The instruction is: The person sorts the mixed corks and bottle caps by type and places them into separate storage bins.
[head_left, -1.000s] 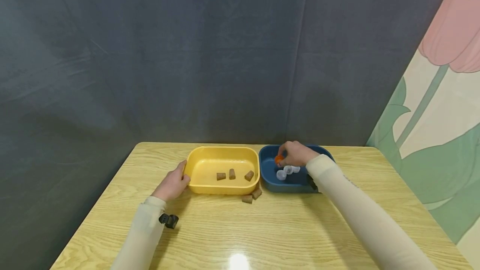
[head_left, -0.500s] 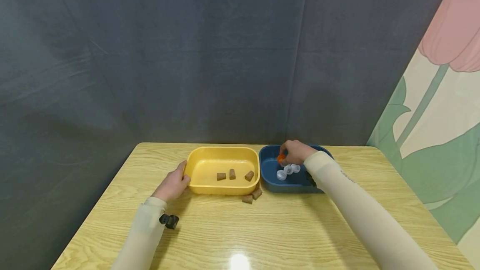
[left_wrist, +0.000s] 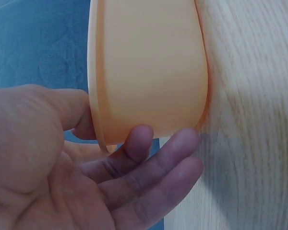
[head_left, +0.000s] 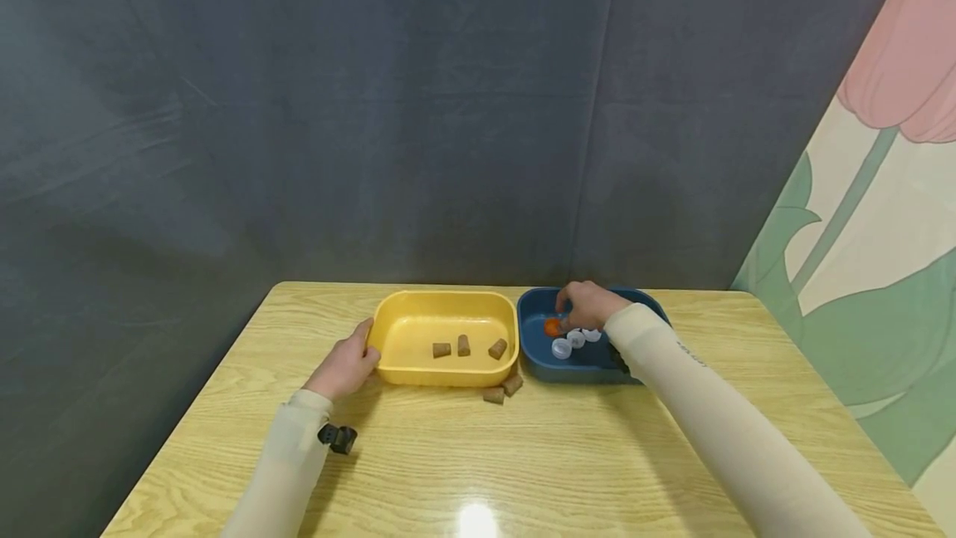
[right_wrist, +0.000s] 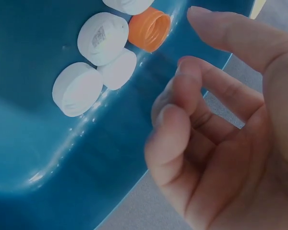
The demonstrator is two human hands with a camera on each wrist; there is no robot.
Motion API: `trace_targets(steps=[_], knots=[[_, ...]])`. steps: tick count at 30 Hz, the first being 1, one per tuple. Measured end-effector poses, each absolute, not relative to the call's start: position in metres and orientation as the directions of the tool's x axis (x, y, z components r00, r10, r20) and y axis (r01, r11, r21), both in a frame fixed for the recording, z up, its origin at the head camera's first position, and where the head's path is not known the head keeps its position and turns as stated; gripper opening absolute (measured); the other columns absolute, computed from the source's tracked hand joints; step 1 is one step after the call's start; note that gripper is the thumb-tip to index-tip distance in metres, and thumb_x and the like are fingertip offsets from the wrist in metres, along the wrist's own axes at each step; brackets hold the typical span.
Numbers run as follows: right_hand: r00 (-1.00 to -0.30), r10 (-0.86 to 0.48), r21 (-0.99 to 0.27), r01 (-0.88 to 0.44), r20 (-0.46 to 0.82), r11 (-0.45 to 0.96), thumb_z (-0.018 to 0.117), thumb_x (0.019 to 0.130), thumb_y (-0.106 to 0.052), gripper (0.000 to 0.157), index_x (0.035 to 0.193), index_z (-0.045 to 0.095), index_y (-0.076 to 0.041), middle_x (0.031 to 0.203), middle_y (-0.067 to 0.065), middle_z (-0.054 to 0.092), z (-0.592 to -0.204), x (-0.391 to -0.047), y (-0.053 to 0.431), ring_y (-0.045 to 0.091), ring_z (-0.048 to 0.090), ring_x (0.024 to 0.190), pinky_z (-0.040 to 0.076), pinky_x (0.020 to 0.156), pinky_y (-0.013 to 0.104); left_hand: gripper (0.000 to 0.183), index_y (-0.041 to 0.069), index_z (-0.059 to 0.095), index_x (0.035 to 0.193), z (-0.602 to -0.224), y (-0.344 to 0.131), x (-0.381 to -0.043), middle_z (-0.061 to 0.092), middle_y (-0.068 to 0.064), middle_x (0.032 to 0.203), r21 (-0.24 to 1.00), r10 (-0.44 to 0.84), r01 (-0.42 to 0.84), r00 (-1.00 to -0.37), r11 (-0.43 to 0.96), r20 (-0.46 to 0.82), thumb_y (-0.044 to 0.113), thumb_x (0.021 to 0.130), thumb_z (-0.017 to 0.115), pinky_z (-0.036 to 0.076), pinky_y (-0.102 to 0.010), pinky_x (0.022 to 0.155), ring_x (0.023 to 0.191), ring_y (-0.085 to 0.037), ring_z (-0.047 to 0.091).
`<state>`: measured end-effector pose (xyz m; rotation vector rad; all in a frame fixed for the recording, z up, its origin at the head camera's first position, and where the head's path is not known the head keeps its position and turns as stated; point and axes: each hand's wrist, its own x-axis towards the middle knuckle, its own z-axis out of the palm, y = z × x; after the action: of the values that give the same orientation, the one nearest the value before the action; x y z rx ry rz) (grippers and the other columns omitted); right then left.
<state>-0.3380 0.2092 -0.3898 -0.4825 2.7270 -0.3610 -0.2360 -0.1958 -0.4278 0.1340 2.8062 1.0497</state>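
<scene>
My left hand (head_left: 346,362) grips the left end of a yellow plastic tray (head_left: 441,378). In the left wrist view its thumb and fingers lie on either side of the tray's rim (left_wrist: 97,72), with fingertips at the outer wall. My right hand (head_left: 590,305) is over a dark blue tray (head_left: 568,374), holding nothing. Thumb and index finger stand apart and the other fingers are loosely curled, as the right wrist view shows. An orange bottle cap (right_wrist: 150,29) lies in the blue tray, a little apart from the fingertips. Several white caps (right_wrist: 78,89) lie beside it.
Three brown cork-like stoppers (head_left: 464,345) lie in the yellow tray. Two more stoppers (head_left: 494,395) lie on the wooden table (head_left: 418,455) in front of it. The trays stand side by side. A dark curtain (head_left: 418,123) hangs behind the table.
My right hand has let go of the orange cap, which now lies in the blue tray. The right fingers have parted. The left hand and yellow tray have stayed put.
</scene>
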Motion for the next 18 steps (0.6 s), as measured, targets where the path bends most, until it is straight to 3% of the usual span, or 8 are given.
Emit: trace_targets(steps=[9,18], knots=[[-0.881,-0.406,-0.334,-0.318,-0.241,0.887,0.076,0.087,-0.021,0.037,0.120,0.071,-0.006,0.120,0.014,0.066,-0.391,-0.333,0.209,0.023,0.061,0.091,0.053,0.082,0.040,0.066,-0.006,0.011,0.158,-0.428,-0.197,-0.237,0.060,-0.015,0.074,0.659,0.135,0.034,-0.985,0.751,-0.103,0.010,0.100,0.038,0.041,-0.031,0.057,0.057,-0.017,0.049],[-0.859,-0.481,-0.444,-0.367,-0.176,0.818,0.073,0.090,-0.021,0.042,0.126,0.067,-0.001,0.112,0.012,0.069,-0.388,-0.312,0.201,0.017,0.064,0.084,0.055,0.075,0.036,0.066,-0.005,0.010,0.158,-0.427,-0.196,-0.235,0.060,-0.017,0.074,0.658,0.135,0.029,-0.984,0.752,-0.111,0.011,0.100,0.037,0.040,-0.031,0.057,0.056,-0.017,0.048]])
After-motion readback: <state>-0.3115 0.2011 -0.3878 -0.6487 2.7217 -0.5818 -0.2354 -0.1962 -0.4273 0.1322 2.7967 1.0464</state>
